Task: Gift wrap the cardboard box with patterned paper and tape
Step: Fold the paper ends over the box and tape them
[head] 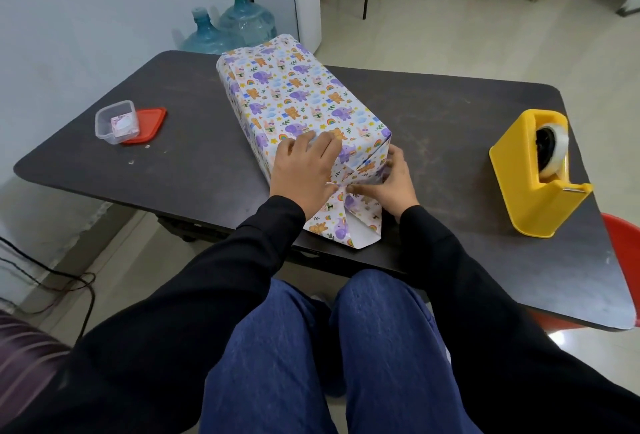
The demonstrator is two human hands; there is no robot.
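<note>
knees [277, 329] in blue trousers sit at the near edge of a dark table [450, 115]. just past them the wrapped box [294, 97] lies lengthwise mid-table, its near end not yet closed, a paper flap [346, 222] lying flat toward the person. left hand [304, 170] rests with fingers spread flat on the box's top near edge. right hand [391, 179] presses a side fold against the near end; whether it pinches the paper, cannot tell. tape dispenser [533, 174] stands well right; tub [116, 122] and red lid [149, 125] well left.

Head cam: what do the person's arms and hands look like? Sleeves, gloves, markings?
Long plain black sleeves to the wrists: left sleeve, right sleeve. The left hand and right hand are bare, with no gloves and no rings or watch visible.
</note>
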